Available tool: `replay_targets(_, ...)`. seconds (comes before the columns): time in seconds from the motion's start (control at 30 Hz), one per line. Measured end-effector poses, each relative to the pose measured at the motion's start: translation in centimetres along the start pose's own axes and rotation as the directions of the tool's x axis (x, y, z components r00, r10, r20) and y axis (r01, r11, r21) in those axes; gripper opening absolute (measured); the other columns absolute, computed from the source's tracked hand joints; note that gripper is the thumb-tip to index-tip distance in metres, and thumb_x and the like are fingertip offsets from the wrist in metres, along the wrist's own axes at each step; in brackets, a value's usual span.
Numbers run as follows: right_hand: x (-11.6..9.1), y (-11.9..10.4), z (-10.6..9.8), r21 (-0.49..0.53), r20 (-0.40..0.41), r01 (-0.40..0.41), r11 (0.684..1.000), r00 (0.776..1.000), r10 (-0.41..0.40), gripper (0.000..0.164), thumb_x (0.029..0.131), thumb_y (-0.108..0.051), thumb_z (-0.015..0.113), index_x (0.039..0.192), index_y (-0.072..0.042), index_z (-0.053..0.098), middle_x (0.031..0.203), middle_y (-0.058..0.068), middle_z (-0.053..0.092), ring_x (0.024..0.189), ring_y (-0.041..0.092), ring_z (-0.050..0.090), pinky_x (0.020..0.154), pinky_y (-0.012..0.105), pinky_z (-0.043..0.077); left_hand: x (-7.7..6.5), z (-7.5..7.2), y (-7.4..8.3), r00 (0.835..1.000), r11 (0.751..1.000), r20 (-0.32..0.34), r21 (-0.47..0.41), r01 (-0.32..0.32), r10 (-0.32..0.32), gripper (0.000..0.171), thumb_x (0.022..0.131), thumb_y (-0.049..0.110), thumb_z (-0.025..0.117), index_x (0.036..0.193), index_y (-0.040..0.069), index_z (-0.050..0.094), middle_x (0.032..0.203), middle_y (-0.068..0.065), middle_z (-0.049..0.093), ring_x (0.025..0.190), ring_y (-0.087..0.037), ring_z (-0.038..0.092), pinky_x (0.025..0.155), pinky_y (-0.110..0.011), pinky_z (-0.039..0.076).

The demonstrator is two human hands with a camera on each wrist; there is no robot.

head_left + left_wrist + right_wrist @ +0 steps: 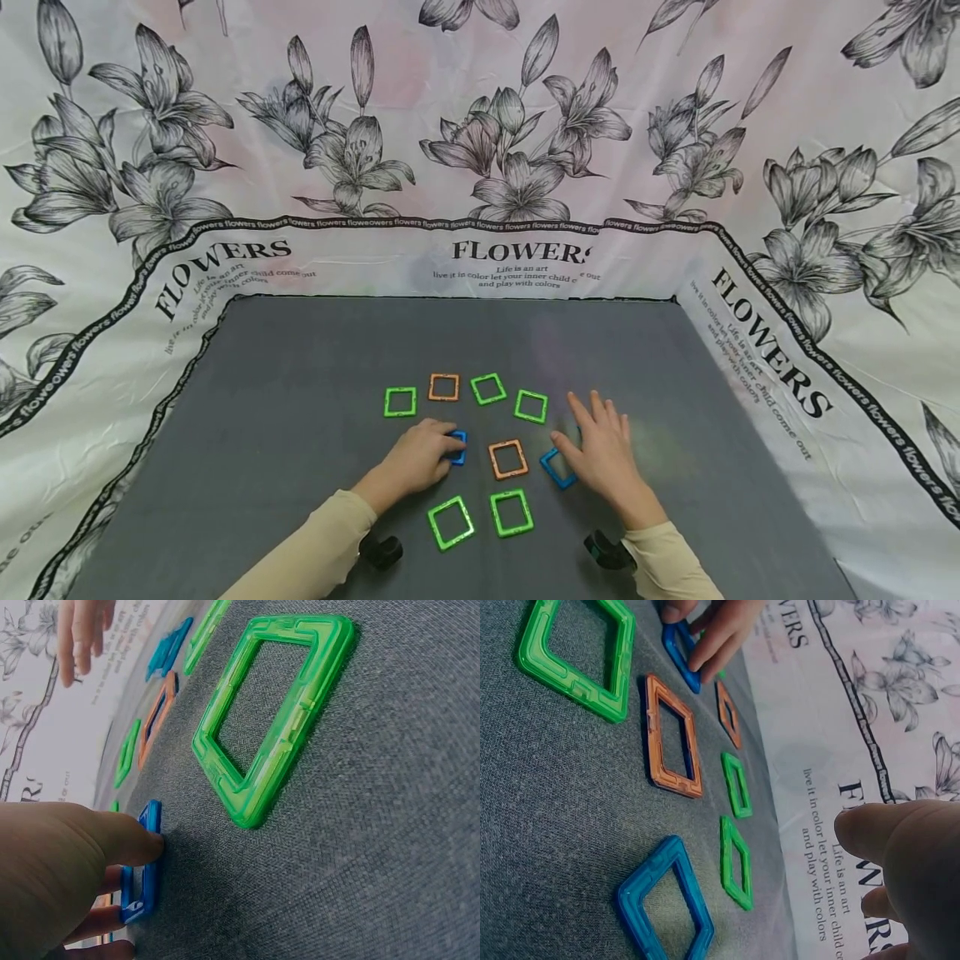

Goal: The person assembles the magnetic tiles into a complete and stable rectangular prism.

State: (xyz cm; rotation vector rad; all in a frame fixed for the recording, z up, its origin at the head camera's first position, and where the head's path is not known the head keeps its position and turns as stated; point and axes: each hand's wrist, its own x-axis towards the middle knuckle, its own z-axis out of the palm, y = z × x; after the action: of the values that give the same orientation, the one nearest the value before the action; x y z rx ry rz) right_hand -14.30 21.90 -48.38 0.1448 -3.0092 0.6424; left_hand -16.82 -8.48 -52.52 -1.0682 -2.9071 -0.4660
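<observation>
My left hand [417, 454] pinches a blue square magnetic tile [460, 447] lying on the grey surface. In the left wrist view the thumb is at one edge of that blue tile [152, 855] and fingertips are at the opposite side. Spread fingers show on my right hand [602, 446], which holds nothing. It hovers beside and partly over a second blue tile [553, 468], hiding some of it in the head view. An orange square tile [508, 459] lies between the two hands. Nearer the body are two green square tiles [452, 523] [512, 512].
Beyond the hands, a loose row holds a green tile [400, 402], an orange tile [444, 387] and two more green tiles [488, 389] [531, 407]. A white flower-printed cloth [517, 258] rises behind and beside the grey table surface [300, 367].
</observation>
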Motion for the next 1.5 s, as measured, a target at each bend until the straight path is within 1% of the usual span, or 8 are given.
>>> replay_targets(0.37,0.1,0.0,0.1,0.008,-0.004,0.005,1.000,1.000,-0.005,0.071,0.097,-0.035,0.067,0.156,-0.006,0.040,0.161,0.035,0.028,0.149,0.059,0.021,0.117,0.076,0.014,0.0,0.1,0.0,1.000,1.000,-0.017,-0.003,0.016,-0.016,0.032,0.088,0.008,0.071,0.118,0.013,0.078,0.130,-0.015,0.069,0.115,-0.035,0.065,0.093,-0.048,0.056)
replay_targets(0.47,0.2,-0.1,0.2,0.006,-0.027,0.045,0.999,0.999,-0.045,0.070,0.096,-0.033,0.070,0.155,-0.006,0.043,0.160,0.033,0.031,0.147,0.058,0.026,0.117,0.076,0.019,0.0,0.1,0.1,1.000,1.000,-0.014,-0.009,0.023,-0.023,0.032,0.088,0.008,0.071,0.119,0.014,0.078,0.131,-0.015,0.068,0.116,-0.035,0.064,0.094,-0.048,0.056)
replay_targets(0.57,0.4,-0.3,0.6,0.014,-0.041,0.138,0.990,0.990,-0.138,0.066,0.093,-0.027,0.074,0.151,-0.006,0.050,0.158,0.032,0.037,0.144,0.057,0.035,0.114,0.076,0.026,-0.1,0.3,0.0,0.999,0.999,-0.018,-0.014,0.029,-0.030,0.032,0.088,0.008,0.071,0.118,0.014,0.078,0.131,-0.015,0.068,0.116,-0.034,0.064,0.094,-0.049,0.056)
replay_targets(0.67,0.5,-0.8,1.3,0.035,-0.021,0.270,0.962,0.963,-0.269,0.058,0.090,-0.018,0.078,0.143,-0.005,0.058,0.152,0.032,0.046,0.138,0.054,0.046,0.110,0.073,0.035,-0.1,0.3,0.0,0.999,0.999,-0.023,-0.020,0.033,-0.033,0.032,0.088,0.008,0.071,0.118,0.014,0.078,0.131,-0.015,0.068,0.116,-0.035,0.064,0.093,-0.049,0.056)
replay_targets(0.8,0.7,-1.8,2.6,0.035,0.065,0.413,0.910,0.908,-0.415,0.046,0.087,-0.011,0.078,0.132,-0.006,0.067,0.144,0.028,0.056,0.129,0.047,0.057,0.103,0.064,0.048,-0.2,0.3,0.0,0.999,0.999,-0.033,-0.026,0.030,-0.031,0.031,0.088,0.009,0.071,0.118,0.014,0.078,0.130,-0.015,0.068,0.116,-0.035,0.064,0.091,-0.050,0.056)
replay_targets(1.03,1.1,-3.0,4.5,-0.016,0.175,0.581,0.814,0.803,-0.569,0.039,0.083,-0.001,0.073,0.121,-0.010,0.074,0.132,0.024,0.065,0.117,0.039,0.065,0.092,0.053,0.056,-0.1,0.6,-0.2,0.997,1.000,-0.073,-0.021,0.005,-0.006,0.030,0.085,0.008,0.074,0.114,0.013,0.079,0.126,-0.016,0.070,0.112,-0.035,0.065,0.088,-0.050,0.057)
replay_targets(1.33,1.3,-3.2,5.1,-0.024,0.154,0.627,0.779,0.772,-0.617,0.033,0.083,-0.002,0.077,0.114,-0.013,0.077,0.121,0.016,0.069,0.106,0.034,0.066,0.086,0.049,0.057,0.0,0.5,-0.1,0.998,0.998,-0.048,-0.039,0.041,-0.043,0.032,0.086,0.008,0.071,0.116,0.015,0.079,0.130,-0.014,0.069,0.115,-0.035,0.064,0.089,-0.050,0.056)
replay_targets(1.5,1.3,-3.5,5.3,-0.028,0.151,0.610,0.792,0.786,-0.600,0.030,0.085,-0.007,0.077,0.113,-0.015,0.079,0.119,0.013,0.070,0.103,0.031,0.066,0.084,0.047,0.057,-0.1,0.7,-0.2,0.997,0.998,-0.047,-0.037,0.052,-0.053,0.032,0.086,0.009,0.072,0.116,0.016,0.079,0.130,-0.013,0.069,0.116,-0.034,0.064,0.089,-0.050,0.056)
